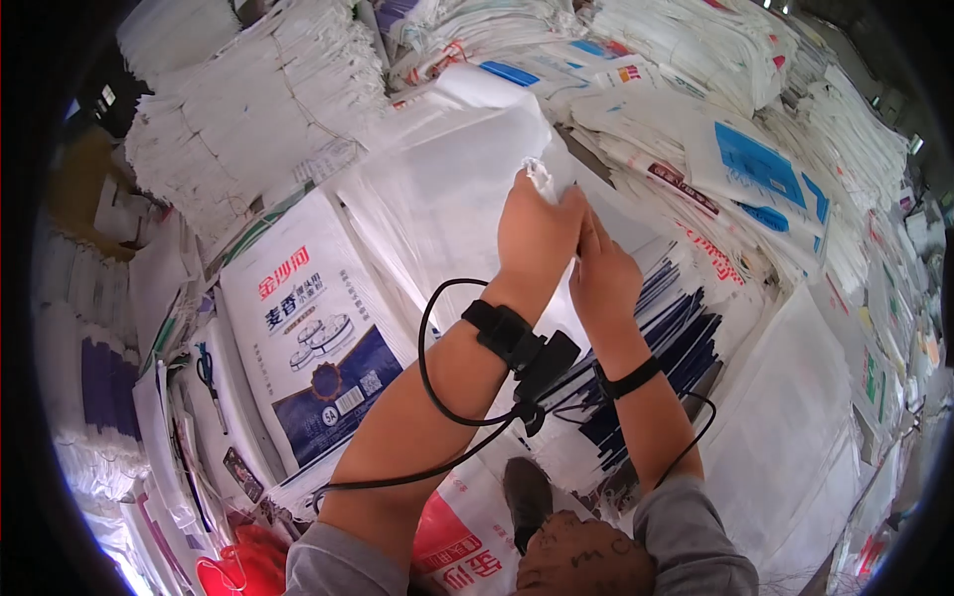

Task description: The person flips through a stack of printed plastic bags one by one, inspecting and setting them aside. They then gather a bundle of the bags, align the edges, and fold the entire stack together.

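Note:
Near the middle of the view my left hand [537, 223] is closed on the bunched edge of a white woven sack [427, 189]. Close beside it on the right, my right hand [603, 268] has its fingers pressed together against my left hand; what they hold, if anything, is hidden. The white sack spreads up and to the left from my hands. Under and left of my left arm lies a printed sack [318, 338] with red and blue lettering. Below my right hand is a stack of sacks with dark blue edges [676, 323].
Tall bundles of white sacks [248, 109] rise at the upper left. Sacks with blue print [760, 164] lie at the upper right. A red bag [248, 566] is at the lower left, scissors [209, 377] stand at the left, and my shoe [527, 492] shows below.

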`<state>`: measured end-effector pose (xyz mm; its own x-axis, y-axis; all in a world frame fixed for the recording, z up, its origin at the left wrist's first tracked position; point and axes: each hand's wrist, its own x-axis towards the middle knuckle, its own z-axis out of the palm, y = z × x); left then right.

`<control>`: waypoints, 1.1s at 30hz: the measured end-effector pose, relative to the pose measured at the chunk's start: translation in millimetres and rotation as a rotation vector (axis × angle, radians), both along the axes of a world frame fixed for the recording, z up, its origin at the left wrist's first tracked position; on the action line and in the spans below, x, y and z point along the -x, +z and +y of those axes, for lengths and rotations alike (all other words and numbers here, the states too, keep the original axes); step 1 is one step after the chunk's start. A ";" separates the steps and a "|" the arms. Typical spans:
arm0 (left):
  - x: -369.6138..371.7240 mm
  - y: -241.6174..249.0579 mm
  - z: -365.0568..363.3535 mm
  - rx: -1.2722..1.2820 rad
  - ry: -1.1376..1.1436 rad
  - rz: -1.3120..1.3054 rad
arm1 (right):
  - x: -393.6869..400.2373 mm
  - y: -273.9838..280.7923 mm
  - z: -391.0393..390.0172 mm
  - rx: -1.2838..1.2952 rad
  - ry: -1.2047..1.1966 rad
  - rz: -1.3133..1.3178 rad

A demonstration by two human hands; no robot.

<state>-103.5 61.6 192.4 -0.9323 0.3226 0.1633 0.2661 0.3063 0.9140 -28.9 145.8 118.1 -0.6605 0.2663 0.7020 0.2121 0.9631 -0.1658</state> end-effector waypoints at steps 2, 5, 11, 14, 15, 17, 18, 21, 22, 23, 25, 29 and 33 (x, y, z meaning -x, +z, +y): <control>5.3 6.9 -14.2 -0.196 -0.034 -0.121 | -0.2 12.8 -15.3 0.049 0.056 0.017; 24.0 -2.6 -24.8 -0.248 0.081 0.017 | -10.4 13.2 -44.6 0.389 0.114 -0.060; 84.2 35.8 -88.0 -0.357 0.194 0.076 | -40.0 -28.2 -103.9 0.614 0.259 -0.263; 105.2 74.6 -146.1 -0.337 0.344 0.010 | -25.6 -19.4 -132.6 0.622 0.332 -0.207; 117.7 81.3 -174.0 -0.399 0.353 -0.017 | -17.4 -11.8 -141.4 0.625 0.333 -0.242; 134.0 93.4 -235.0 -0.499 0.410 -0.038 | -0.9 10.6 -157.9 0.564 0.409 -0.218; 137.4 98.9 -268.2 -0.535 0.460 -0.028 | 8.0 22.1 -168.3 0.509 0.467 -0.192; 130.6 91.1 -370.6 -0.634 0.518 -0.021 | 31.7 40.5 -200.4 0.336 0.563 -0.238; 122.5 84.4 -399.9 -0.726 0.543 -0.017 | 38.2 42.8 -210.3 0.244 0.580 -0.232; 110.1 75.9 -429.2 -0.700 0.614 -0.063 | 47.1 36.2 -220.2 0.202 0.588 -0.214; 92.0 44.8 -472.8 -0.712 0.705 -0.102 | 63.4 20.9 -233.5 0.132 0.631 -0.214; 60.7 -54.2 -541.5 -0.698 0.842 -0.301 | 78.4 -9.9 -268.6 0.023 0.687 -0.266; 9.1 -152.4 -580.2 -0.357 0.880 -0.401 | 82.0 -70.4 -283.3 -0.154 0.726 -0.385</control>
<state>-112.6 -518.5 40.0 -0.8220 -0.5071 -0.2590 -0.2654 -0.0613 0.9622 -110.9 -137.5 47.7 -0.8321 -0.3984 0.3860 -0.4549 0.8883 -0.0638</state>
